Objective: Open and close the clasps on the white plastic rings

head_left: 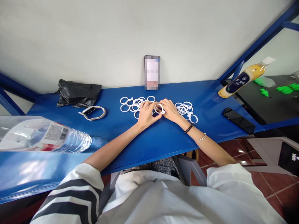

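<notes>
Between my hands is a white plastic ring (163,112) with a small knob on its rim. My left hand (146,115) pinches its left side between thumb and fingers. On the other side, my right hand (170,110) has its fingers closed at the knob; some fingertips are hidden. A loose pile of similar white rings (131,99) spreads under and left of my left hand. Just right of my right hand lies a second group of white rings (186,109), partly overlapping.
A phone (152,73) with a blurred screen leans on the wall behind the blue table (158,141). Leftward are a black plastic bag (78,93), a watch (93,113) and a large clear bottle (53,135). Rightward are a yellow drink bottle (244,77) and a dark phone (239,120).
</notes>
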Demonstrator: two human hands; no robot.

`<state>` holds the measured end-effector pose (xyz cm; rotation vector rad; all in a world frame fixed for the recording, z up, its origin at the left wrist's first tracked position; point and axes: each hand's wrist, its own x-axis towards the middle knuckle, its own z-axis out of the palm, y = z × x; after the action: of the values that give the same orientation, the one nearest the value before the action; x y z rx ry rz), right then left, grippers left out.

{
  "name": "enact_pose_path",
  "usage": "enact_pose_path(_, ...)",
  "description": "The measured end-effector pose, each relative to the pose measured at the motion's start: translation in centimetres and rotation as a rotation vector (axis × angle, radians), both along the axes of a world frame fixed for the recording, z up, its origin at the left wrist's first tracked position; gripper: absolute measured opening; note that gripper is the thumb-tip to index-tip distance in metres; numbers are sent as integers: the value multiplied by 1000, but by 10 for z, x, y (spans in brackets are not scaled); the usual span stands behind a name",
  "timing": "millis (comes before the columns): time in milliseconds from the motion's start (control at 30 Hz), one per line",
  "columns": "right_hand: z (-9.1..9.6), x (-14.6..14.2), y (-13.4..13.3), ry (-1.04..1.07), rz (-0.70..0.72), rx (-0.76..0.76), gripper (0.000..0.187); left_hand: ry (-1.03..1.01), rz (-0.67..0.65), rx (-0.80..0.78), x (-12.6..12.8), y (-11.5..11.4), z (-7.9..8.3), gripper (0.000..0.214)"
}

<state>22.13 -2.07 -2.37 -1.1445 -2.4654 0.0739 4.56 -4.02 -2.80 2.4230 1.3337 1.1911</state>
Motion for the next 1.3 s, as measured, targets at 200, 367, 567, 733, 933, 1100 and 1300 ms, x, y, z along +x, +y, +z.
enact_pose_path(200,3,1,0,43,-73,-72,15,-29,23,12,-1,0,-1,40)
enact_pose_path(367,7,2,-1,195,-83,-86,25,-53,57,43,-2,1,-2,41)
enact_pose_path(567,20,3,-9,420,-67,-23,25,-84,111,25,-3,3,-4,43)
enact_pose_path(733,24,1,-17,362,-18,30,17,-97,169,15,-4,4,-5,43)
enact_pose_path(933,20,-1,-15,416,-36,-4,13,-116,182,27,-4,6,-7,41)
enact_pose_path(1100,18,-3,-14,681,-100,-190,22,-121,129,51,-3,5,-5,39)
enact_pose_path(1300,15,-4,-10,1020,-89,-596,29,-107,66,63,-4,4,0,31)
